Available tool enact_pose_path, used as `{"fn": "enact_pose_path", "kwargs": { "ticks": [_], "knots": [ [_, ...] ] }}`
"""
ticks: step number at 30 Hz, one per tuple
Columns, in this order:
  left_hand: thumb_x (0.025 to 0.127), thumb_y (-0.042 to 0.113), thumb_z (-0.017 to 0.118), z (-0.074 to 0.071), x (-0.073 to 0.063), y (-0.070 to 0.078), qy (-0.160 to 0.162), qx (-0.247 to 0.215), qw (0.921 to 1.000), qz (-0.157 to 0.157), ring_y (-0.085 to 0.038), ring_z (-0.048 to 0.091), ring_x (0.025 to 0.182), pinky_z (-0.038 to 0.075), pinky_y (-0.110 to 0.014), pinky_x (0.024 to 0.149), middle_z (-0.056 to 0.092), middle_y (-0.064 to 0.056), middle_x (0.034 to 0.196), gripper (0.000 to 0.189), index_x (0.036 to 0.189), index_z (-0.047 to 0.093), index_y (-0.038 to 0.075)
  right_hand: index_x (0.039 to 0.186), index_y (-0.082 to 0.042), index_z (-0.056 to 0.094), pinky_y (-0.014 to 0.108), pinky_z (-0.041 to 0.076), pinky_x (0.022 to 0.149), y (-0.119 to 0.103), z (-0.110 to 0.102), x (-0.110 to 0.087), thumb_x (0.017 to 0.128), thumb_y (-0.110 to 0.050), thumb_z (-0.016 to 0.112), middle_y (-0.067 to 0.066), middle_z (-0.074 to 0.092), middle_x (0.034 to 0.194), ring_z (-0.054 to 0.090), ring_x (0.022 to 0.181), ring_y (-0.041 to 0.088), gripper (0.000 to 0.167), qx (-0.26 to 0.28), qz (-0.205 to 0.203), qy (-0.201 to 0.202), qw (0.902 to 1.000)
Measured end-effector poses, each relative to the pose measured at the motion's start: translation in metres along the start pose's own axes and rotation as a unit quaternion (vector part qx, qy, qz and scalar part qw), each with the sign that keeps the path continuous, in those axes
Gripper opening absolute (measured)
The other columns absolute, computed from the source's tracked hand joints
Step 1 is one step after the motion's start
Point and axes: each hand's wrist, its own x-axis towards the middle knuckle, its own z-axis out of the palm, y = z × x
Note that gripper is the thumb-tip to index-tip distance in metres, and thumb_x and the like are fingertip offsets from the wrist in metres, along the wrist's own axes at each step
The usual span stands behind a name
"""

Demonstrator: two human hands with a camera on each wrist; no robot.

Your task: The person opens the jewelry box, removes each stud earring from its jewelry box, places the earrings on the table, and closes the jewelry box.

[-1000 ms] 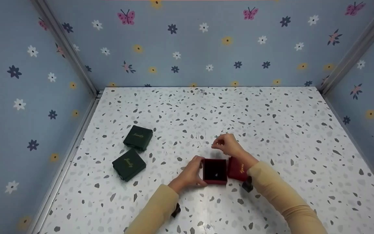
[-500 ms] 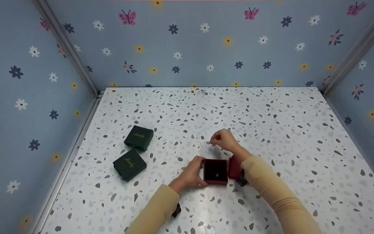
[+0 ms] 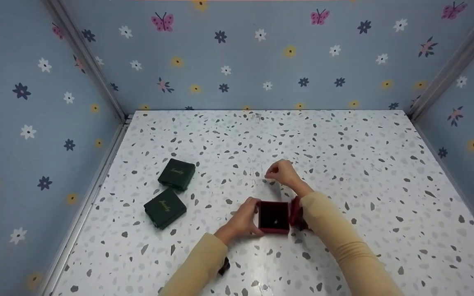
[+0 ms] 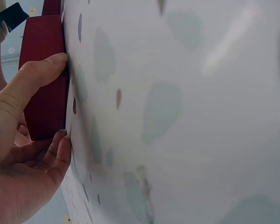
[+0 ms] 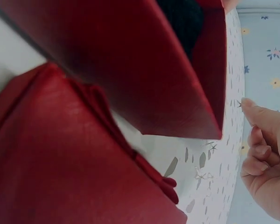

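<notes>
My left hand (image 3: 243,218) holds the side of an open red box (image 3: 274,231) with a black inside, thumb at the near side and fingers at the far side. A tiny silvery piece (image 3: 276,222) shows in the box. Beyond the box, my right hand (image 3: 284,172) is raised over the table, thumb and forefinger pinched together. In the right wrist view a small star-shaped piece of jewelry (image 5: 239,103) shows right at those fingertips. Thin silvery jewelry (image 5: 204,175) lies on the table nearby. A red pouch (image 5: 79,158) sits right of the box, partly hidden by the right sleeve.
Two dark green pouches with gold lettering, an upper one (image 3: 177,173) and a lower one (image 3: 165,209), lie at the left of the speckled white table (image 3: 344,144). Flower-patterned walls (image 3: 245,53) enclose its back and sides.
My right hand has moved slightly away from the body and a little left, its sleeve now covering more of the red pouch. The left hand and box stay in place.
</notes>
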Motion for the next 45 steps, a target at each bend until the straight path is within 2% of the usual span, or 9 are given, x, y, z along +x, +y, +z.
{"fn": "enact_pose_path", "kwargs": {
  "ticks": [13,22,30,39,45],
  "knots": [
    [0.047,0.011,0.085,0.0,0.0,0.001,-0.001,-0.014,0.9999,-0.001,-0.022,0.047,0.086,0.041,-0.024,0.073,0.044,-0.006,0.096,0.08,0.113,0.043,-0.001,0.072,-0.002,0.07,0.021,0.039,0.047,0.006,0.005,0.012,0.073,-0.01,0.07,0.003,0.062,0.064,0.048,0.051,0.008,0.008,0.001,0.053,-0.019,0.9984],
    [0.046,0.012,0.085,0.0,0.001,0.002,-0.004,-0.014,0.9999,0.001,-0.023,0.047,0.085,0.041,-0.023,0.071,0.044,-0.006,0.094,0.079,0.112,0.043,-0.002,0.07,-0.002,0.07,0.02,0.038,0.045,0.011,0.002,0.014,0.072,-0.008,0.07,0.003,0.062,0.061,0.048,0.048,0.008,0.006,-0.007,0.071,-0.012,0.9974],
    [0.047,0.011,0.085,0.0,0.0,0.0,-0.002,-0.021,0.9998,0.001,-0.023,0.047,0.086,0.042,-0.023,0.072,0.043,-0.005,0.095,0.079,0.112,0.042,-0.001,0.074,-0.003,0.071,0.02,0.041,0.047,0.01,0.005,0.018,0.071,-0.009,0.071,0.003,0.063,0.065,0.052,0.052,0.01,0.007,-0.004,0.099,-0.033,0.9945],
    [0.047,0.012,0.085,0.0,0.0,0.0,0.0,-0.017,0.9999,0.003,-0.022,0.048,0.085,0.042,-0.023,0.072,0.044,-0.006,0.095,0.08,0.113,0.042,-0.003,0.075,-0.003,0.072,0.019,0.039,0.047,0.01,0.004,0.017,0.07,-0.009,0.072,0.004,0.065,0.067,0.05,0.051,0.008,0.007,-0.01,0.098,-0.028,0.9947],
    [0.047,0.01,0.085,0.0,0.0,-0.001,0.001,-0.027,0.9996,0.002,-0.023,0.048,0.087,0.042,-0.023,0.073,0.044,-0.006,0.097,0.08,0.113,0.042,-0.002,0.078,-0.003,0.072,0.021,0.04,0.046,0.01,0.001,0.016,0.073,-0.009,0.07,0.005,0.064,0.065,0.049,0.049,0.009,0.008,-0.004,0.095,-0.027,0.9951]
  ]
}}
